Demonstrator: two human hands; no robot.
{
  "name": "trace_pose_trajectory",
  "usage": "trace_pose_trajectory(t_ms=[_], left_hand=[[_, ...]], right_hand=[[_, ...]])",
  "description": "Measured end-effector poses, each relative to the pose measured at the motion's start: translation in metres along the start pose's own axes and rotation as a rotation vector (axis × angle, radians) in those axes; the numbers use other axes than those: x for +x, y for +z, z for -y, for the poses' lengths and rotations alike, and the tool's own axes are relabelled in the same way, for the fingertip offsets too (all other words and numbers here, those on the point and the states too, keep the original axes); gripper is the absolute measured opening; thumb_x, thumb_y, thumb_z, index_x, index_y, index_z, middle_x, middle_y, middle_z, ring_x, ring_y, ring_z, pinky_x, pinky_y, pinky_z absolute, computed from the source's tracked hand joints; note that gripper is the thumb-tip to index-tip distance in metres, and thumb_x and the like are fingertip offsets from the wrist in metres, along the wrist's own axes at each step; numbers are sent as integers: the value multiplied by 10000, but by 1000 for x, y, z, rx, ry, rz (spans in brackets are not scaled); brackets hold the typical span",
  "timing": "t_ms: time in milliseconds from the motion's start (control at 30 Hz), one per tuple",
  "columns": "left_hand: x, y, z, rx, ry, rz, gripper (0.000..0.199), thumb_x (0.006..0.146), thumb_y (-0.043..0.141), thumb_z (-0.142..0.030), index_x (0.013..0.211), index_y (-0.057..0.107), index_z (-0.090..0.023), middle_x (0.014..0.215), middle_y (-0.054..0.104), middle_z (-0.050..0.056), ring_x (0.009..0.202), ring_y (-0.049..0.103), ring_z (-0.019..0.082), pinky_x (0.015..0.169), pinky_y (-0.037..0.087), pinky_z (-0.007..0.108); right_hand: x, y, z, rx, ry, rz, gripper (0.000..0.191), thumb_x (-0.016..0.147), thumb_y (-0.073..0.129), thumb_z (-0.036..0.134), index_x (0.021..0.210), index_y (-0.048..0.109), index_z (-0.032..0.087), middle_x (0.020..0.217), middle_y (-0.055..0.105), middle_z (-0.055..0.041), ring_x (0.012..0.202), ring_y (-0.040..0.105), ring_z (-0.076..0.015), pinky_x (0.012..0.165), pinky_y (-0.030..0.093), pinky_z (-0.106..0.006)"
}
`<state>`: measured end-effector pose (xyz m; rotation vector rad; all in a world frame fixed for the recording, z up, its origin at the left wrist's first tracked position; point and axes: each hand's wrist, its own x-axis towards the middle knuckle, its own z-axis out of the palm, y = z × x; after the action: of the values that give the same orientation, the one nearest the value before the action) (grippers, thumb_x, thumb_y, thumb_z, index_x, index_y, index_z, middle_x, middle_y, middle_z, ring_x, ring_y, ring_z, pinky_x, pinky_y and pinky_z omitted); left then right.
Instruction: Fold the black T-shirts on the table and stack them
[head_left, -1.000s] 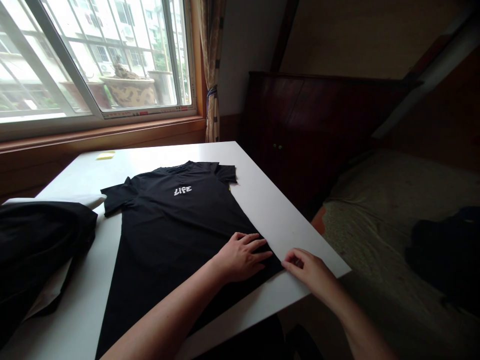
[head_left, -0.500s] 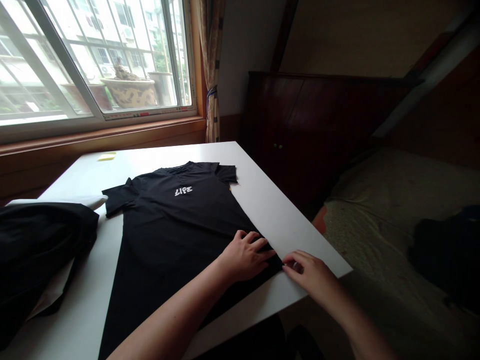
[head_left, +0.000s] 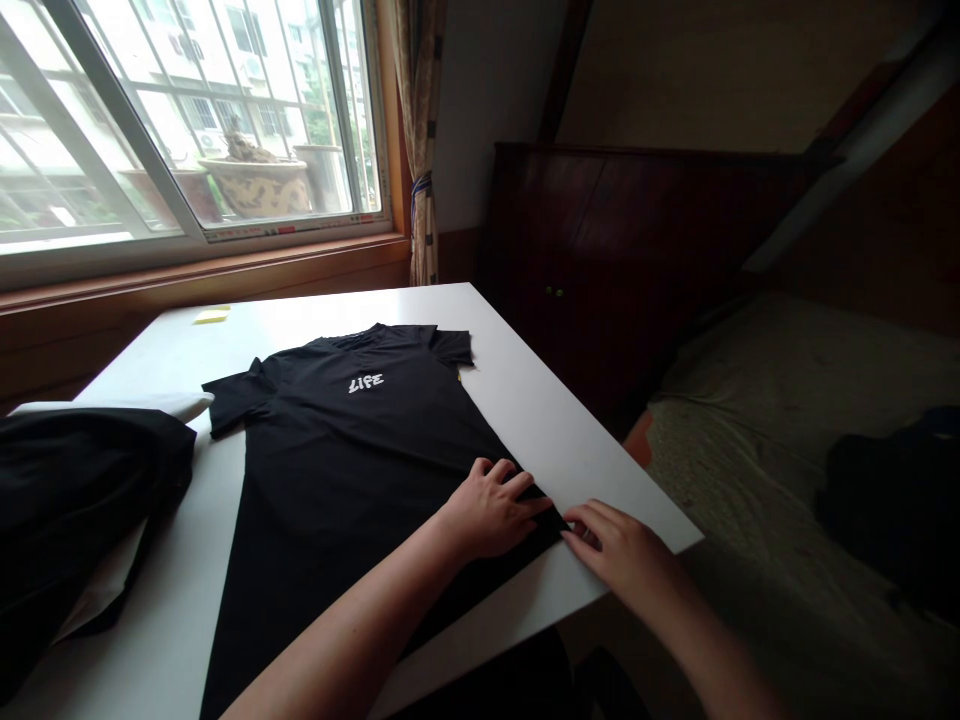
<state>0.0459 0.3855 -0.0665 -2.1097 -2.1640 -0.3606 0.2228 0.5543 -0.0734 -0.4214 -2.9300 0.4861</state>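
A black T-shirt (head_left: 337, 490) lies spread out on the white table, collar toward the window, with small white lettering on its chest. My left hand (head_left: 499, 510) rests on the shirt near its right side edge, palm down with the fingers spread. Just to the right, my right hand (head_left: 600, 535) has thumb and forefinger closed on the bottom right corner of the hem. The shirt's lower left part runs out of view beneath my left forearm.
Heaped black and white cloth (head_left: 90, 480) lies on the left of the white table (head_left: 555, 410). A yellow paper note (head_left: 212, 315) is at the table's far side. Behind stand a window (head_left: 225, 110), a tied curtain (head_left: 424, 200) and a dark cabinet (head_left: 547, 230). A covered bed (head_left: 765, 420) is at right.
Almost nothing differs. My right hand has shifted very slightly left at the hem corner, and my left hand stays on the shirt.
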Motion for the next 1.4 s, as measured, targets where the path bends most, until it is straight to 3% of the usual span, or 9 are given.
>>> trace_pose_trajectory(t_ms=[267,467,867,1067,1233,1400], left_hand=[[-4,5,2,-28,25,-37,479,1035,456,-443,1482,463,-271,1438,578,47,1342,451,275,1020,398,462],[-6,16,18,-74,47,-52,474,1031,470,-425,1453,499,-211,1526,523,48,1432,424,216,1114,376,400],[2,25,55,-57,-69,-29,503,1047,435,-426,1505,452,-218,1590,437,76,1495,354,222,1242,265,474],[1,20,72,28,-177,-86,439,1032,475,-461,1449,533,-336,1630,366,70,1518,302,273,1216,293,529],[7,16,78,30,-157,-46,441,1041,451,-471,1458,520,-348,1570,459,81,1476,385,258,1208,300,537],[12,17,76,39,-150,-37,452,1041,449,-461,1469,504,-326,1578,445,103,1476,383,266,1200,290,574]], right_hand=[[-1,1,0,14,-132,-46,70,922,634,188,933,692,226,909,680,-41,845,669,-217,768,523,-326],[4,-1,1,-9,-170,-67,136,914,634,135,809,646,220,860,648,-28,841,637,-211,780,507,-339],[8,-6,5,7,-173,-47,175,894,630,73,789,638,213,881,644,-28,899,619,-213,818,499,-348],[9,-13,8,30,-180,-8,189,869,610,61,771,632,222,930,664,-40,927,617,-220,827,503,-356],[10,-18,10,69,-173,28,205,847,608,49,751,633,229,912,672,-34,914,619,-218,814,501,-346],[14,-22,7,108,-188,62,192,857,620,66,760,641,230,885,671,-19,908,628,-206,809,489,-318]])
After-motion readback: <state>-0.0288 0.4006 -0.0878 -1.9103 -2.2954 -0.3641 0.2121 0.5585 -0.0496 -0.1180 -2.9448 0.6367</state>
